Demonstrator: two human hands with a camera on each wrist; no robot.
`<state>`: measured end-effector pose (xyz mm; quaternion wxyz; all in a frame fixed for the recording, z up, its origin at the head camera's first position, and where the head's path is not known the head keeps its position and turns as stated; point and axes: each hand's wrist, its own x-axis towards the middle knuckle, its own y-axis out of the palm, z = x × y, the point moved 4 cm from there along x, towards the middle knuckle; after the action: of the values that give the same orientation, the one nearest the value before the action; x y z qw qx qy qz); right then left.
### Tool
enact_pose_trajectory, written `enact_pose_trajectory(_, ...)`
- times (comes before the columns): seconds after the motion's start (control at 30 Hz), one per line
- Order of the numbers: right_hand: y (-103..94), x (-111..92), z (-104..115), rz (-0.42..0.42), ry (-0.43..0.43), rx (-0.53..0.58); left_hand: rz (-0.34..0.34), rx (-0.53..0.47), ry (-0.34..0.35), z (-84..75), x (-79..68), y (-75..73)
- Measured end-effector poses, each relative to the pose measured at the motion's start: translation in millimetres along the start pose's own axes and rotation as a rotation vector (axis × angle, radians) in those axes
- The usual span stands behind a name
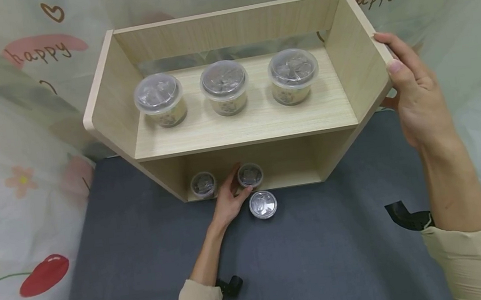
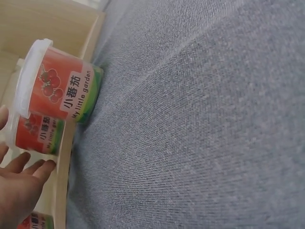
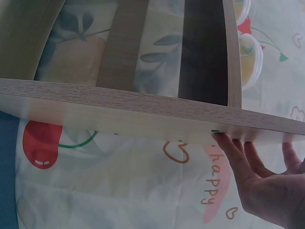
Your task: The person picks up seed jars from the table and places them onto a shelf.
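On the lower level of a light wooden shelf (image 1: 249, 145), my left hand (image 1: 228, 202) has thumb and fingers around a small lidded tub (image 1: 250, 174). Its red label with tomatoes appears in the left wrist view, where the tub (image 2: 38, 133) is partly hidden by a nearer tub (image 2: 62, 86). That nearer tub (image 1: 263, 205) stands on the cloth just before the shelf. Left of my hand, another tub (image 1: 203, 184) sits on the lower level. My right hand (image 1: 419, 87) rests its fingertips against the outer face of the shelf's right side panel (image 3: 143, 121), fingers extended.
Three lidded tubs stand in a row on the upper level: left tub (image 1: 160, 99), middle tub (image 1: 225, 87) and right tub (image 1: 293, 76). Dark blue-grey cloth (image 1: 313, 259) covers the surface below. A printed white curtain (image 1: 16, 193) hangs behind and at the sides.
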<state>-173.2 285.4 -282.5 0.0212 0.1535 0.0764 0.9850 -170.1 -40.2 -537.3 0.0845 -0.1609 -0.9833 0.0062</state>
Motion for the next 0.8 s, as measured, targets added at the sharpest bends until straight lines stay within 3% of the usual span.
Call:
enact_pose_trajectory(0.4,-1.5,0.5,-0.4,0.011,-0.010,0.035,-0.106,-0.015,-0.036,-12.4,-26.4,-4.9)
enact_pose_trajectory(0.53,-0.1,1.0,-0.1,0.030,-0.003,0.029,-0.110,-0.049,-0.046,-19.7,-36.8,-5.9)
enact_pose_trajectory(0.8,-2.0,1.2,2.3,0.031,0.021,-0.016,-0.087,-0.048,-0.070,-18.6,-52.6,-1.6)
